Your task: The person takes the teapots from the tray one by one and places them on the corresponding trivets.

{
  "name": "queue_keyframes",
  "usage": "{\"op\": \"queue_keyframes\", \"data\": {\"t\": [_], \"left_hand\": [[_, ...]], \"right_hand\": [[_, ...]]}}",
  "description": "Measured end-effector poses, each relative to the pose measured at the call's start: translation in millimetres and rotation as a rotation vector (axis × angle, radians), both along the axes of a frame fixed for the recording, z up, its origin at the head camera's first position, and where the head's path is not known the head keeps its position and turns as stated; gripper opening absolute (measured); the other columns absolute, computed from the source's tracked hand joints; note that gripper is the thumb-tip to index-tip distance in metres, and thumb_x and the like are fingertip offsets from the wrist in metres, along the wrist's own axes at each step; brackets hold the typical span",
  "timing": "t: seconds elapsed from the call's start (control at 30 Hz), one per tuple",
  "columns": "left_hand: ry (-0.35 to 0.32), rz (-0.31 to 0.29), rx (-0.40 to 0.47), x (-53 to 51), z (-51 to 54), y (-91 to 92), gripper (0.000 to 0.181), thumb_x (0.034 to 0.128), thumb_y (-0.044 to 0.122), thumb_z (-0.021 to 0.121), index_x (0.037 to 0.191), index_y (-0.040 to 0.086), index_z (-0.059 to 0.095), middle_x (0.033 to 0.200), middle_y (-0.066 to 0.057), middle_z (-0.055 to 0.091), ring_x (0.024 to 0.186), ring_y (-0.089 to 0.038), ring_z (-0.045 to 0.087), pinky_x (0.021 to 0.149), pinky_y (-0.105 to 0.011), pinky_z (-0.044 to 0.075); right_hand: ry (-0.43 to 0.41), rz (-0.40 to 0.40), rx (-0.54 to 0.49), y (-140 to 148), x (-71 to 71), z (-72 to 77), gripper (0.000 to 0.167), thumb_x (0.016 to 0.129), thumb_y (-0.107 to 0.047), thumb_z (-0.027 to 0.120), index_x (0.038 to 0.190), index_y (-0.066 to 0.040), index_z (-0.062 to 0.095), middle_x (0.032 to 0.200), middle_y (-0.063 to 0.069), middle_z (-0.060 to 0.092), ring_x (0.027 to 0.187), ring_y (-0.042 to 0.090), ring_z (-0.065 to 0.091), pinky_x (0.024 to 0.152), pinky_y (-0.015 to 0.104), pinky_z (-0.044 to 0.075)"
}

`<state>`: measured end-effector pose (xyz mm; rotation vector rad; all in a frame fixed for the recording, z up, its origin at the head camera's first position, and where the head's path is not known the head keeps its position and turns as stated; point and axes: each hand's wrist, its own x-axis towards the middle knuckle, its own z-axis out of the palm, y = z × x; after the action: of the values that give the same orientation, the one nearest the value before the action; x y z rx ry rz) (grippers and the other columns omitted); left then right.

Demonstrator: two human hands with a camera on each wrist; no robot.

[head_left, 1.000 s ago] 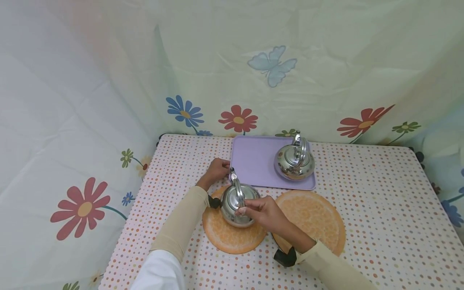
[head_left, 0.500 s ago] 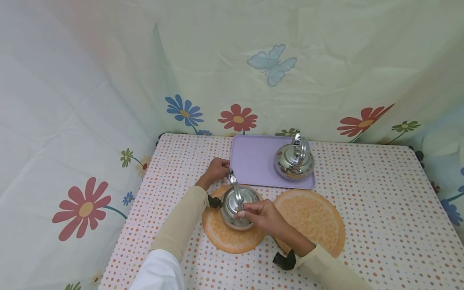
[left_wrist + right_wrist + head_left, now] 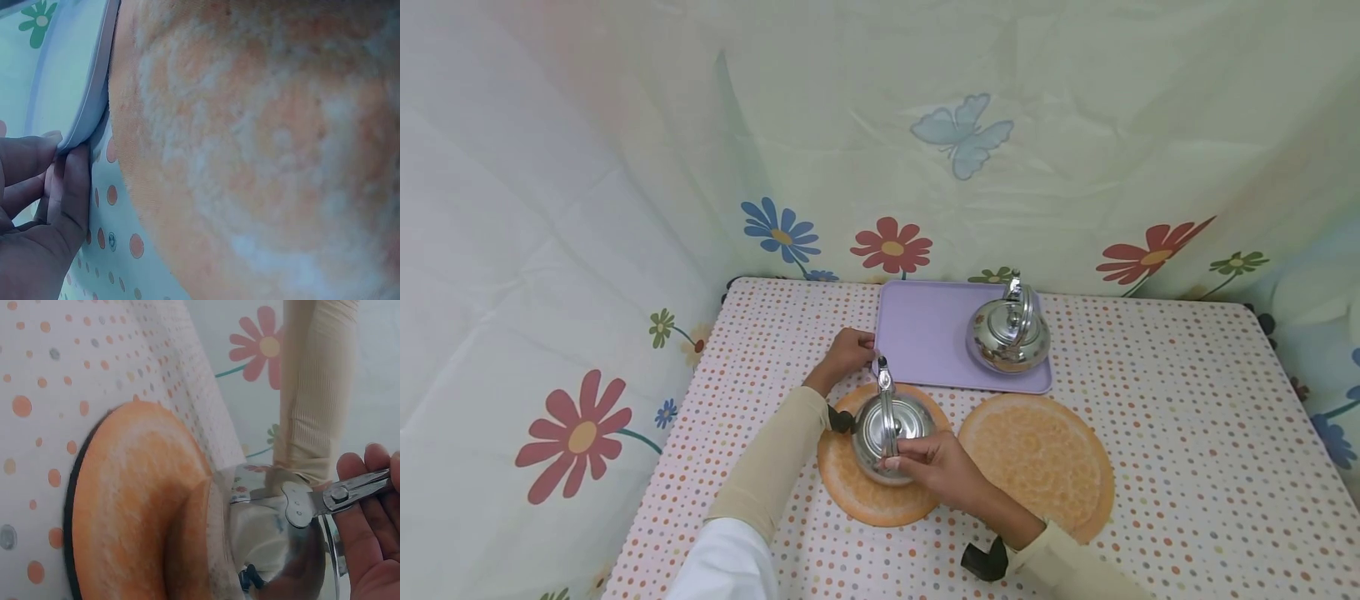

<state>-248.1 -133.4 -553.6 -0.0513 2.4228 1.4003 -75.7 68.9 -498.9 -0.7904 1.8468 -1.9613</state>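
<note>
In the head view my right hand (image 3: 946, 473) pinches the handle of a shiny steel teapot (image 3: 868, 433) with a lid. This teapot is over the left round orange-slice mat (image 3: 883, 507); the right wrist view shows its side (image 3: 300, 562) close to the mat (image 3: 131, 487), but I cannot tell whether it touches. My left hand (image 3: 848, 352) pinches the near left corner of a lilac tray (image 3: 921, 333), thumb on top of the rim and fingers below, as the left wrist view shows. A second steel teapot (image 3: 1000, 348) stands upright on the tray's right side.
A second orange-slice mat (image 3: 1037, 458) lies to the right, partly behind my right forearm. The dotted tablecloth (image 3: 1180, 417) covers the table. A flowered curtain (image 3: 1060, 167) hangs along the back and left edges.
My right hand and the gripped teapot have shifted slightly toward me and to the left over the mat. My left hand, the tray and the other teapot have stayed in place.
</note>
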Motion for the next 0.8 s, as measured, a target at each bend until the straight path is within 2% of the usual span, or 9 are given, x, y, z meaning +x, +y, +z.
{"op": "queue_keyframes", "data": {"t": [0.13, 0.3, 0.43, 0.63, 0.8], "left_hand": [[0.001, -0.007, -0.006, 0.4, 1.5, 0.2, 0.043, 0.0901, 0.002, 0.064, 0.132, -0.006, 0.055, 0.109, -0.016, 0.065, 0.095, -0.021, 0.065, 0.076, -0.026, 0.054], [0.005, -0.001, -0.01, 0.5, 0.3, -0.1, 0.043, 0.0898, 0.002, 0.065, 0.131, -0.006, 0.056, 0.107, -0.014, 0.065, 0.095, -0.02, 0.065, 0.077, -0.026, 0.054], [0.004, 0.007, -0.003, 0.8, -1.3, 0.1, 0.042, 0.0898, 0.001, 0.066, 0.13, -0.006, 0.057, 0.104, -0.013, 0.065, 0.092, -0.02, 0.065, 0.076, -0.027, 0.055], [0.0, 0.012, -0.004, 1.0, -2.4, 1.1, 0.041, 0.0897, 0.002, 0.066, 0.129, -0.006, 0.058, 0.101, -0.012, 0.065, 0.09, -0.019, 0.065, 0.077, -0.027, 0.054], [0.004, 0.007, -0.01, 0.9, -1.5, 0.4, 0.042, 0.0894, 0.002, 0.066, 0.129, -0.006, 0.058, 0.103, -0.013, 0.065, 0.091, -0.02, 0.065, 0.078, -0.028, 0.054]], "right_hand": [[0.008, 0.002, -0.021, -0.2, 3.6, -2.6, 0.017, 0.093, 0.006, 0.058, 0.104, 0.016, 0.067, 0.095, 0.02, 0.07, 0.094, 0.021, 0.068, 0.07, 0.02, 0.053], [-0.001, 0.034, -0.067, 0.7, 6.0, -5.0, 0.02, 0.093, 0.007, 0.058, 0.108, 0.019, 0.063, 0.096, 0.024, 0.069, 0.096, 0.027, 0.068, 0.08, 0.038, 0.054], [0.0, 0.089, -0.092, 1.4, 5.0, -6.3, 0.02, 0.093, 0.007, 0.057, 0.107, 0.021, 0.062, 0.097, 0.027, 0.068, 0.095, 0.03, 0.068, 0.079, 0.045, 0.053], [-0.09, 0.129, -0.094, 3.3, 4.2, -4.2, 0.023, 0.094, 0.004, 0.058, 0.112, 0.019, 0.061, 0.105, 0.03, 0.065, 0.102, 0.031, 0.066, 0.085, 0.039, 0.052], [-0.107, 0.061, -0.001, 6.4, 5.4, 0.4, 0.022, 0.092, -0.002, 0.064, 0.109, 0.012, 0.065, 0.107, 0.023, 0.068, 0.103, 0.028, 0.066, 0.085, 0.035, 0.053]]}}
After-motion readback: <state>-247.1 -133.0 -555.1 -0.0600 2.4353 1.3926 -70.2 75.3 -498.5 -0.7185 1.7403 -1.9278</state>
